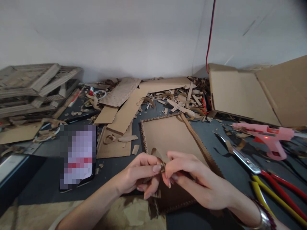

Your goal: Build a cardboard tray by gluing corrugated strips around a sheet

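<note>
Both my hands meet low in the middle of the view. My left hand (139,174) and my right hand (192,179) each pinch a small curled cardboard strip (158,154) between thumb and fingertips. They hover over a flat cardboard panel (168,134) with a corrugated edge strip, lying on the dark table (48,185). A bangle sits on my right wrist.
A pink glue gun (268,137) lies at the right, with scissors (242,158) and red and yellow-handled tools (278,195) near it. A big cardboard box (251,92) stands back right. Cardboard sheets and scraps (127,105) cover the back; stacked strips (35,86) sit left. A blurred phone (78,155) lies left.
</note>
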